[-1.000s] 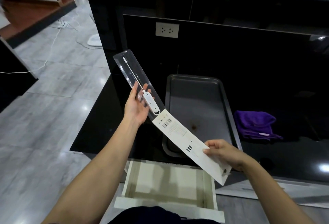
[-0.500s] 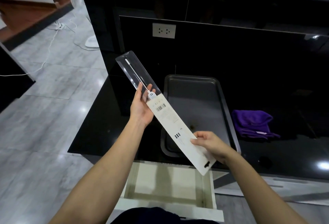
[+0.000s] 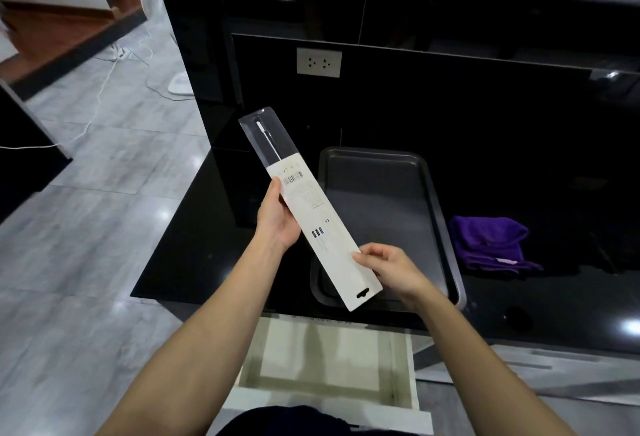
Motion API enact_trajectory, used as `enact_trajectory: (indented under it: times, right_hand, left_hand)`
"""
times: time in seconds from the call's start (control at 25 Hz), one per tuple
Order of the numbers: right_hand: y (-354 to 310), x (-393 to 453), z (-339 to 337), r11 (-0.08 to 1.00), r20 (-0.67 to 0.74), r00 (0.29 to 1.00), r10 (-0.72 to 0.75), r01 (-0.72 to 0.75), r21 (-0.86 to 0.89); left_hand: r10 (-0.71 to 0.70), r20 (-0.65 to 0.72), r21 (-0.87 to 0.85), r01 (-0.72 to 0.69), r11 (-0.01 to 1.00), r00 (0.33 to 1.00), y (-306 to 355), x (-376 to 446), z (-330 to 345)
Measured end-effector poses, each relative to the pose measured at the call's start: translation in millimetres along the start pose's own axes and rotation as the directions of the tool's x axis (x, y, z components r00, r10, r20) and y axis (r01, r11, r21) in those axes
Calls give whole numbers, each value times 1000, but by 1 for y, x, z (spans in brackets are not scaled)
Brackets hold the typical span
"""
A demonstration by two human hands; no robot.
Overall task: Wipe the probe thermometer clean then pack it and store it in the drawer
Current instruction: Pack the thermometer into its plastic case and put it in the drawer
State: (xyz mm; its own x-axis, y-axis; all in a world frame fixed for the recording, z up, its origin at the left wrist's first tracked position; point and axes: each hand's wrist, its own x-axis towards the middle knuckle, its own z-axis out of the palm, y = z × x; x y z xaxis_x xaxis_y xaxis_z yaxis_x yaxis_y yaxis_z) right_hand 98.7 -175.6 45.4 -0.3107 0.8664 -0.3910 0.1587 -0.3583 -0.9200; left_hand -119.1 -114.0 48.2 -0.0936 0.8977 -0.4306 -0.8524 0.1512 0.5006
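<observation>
I hold a long package slanted above the black counter. Its clear plastic sleeve (image 3: 265, 136) sticks out at the upper left, and the tip of the white probe thermometer (image 3: 266, 139) shows through it. A white card insert (image 3: 320, 228) with a barcode covers the rest of the probe. My left hand (image 3: 277, 224) grips the package's left edge near the middle. My right hand (image 3: 391, 271) pinches the card's lower right end. Below my arms the white drawer (image 3: 329, 356) stands pulled out, with nothing visible inside.
A dark baking tray (image 3: 381, 193) lies on the counter behind the package. A folded purple cloth (image 3: 491, 243) sits to its right. A wall socket (image 3: 318, 62) is on the black back panel. Grey tiled floor with white cables lies to the left.
The white card has slid further up into the clear sleeve, now hiding the thermometer's handle. My right hand moved up and left with it; my left hand shifted lower along the package.
</observation>
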Motion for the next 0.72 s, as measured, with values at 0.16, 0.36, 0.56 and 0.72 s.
enact_trajectory:
  times: [0.16, 0.36, 0.56, 0.72]
  right_hand:
    - [14, -9, -12, 991, 16, 993, 120, -118, -67]
    - [13, -8, -5, 981, 1, 991, 133, -132, 145]
    - [1, -2, 7, 964, -77, 995, 70, -48, 262]
    - [-2, 3, 15, 953, -147, 988, 53, -6, 301]
  left_hand:
    - [33, -14, -35, -34, 999, 999, 15, 7, -6]
    - [21, -19, -30, -22, 999, 1000, 7, 2, -2]
    - [-50, -23, 11, 50, 999, 999, -15, -5, 2]
    - [-80, -9, 11, 81, 997, 997, -31, -16, 6]
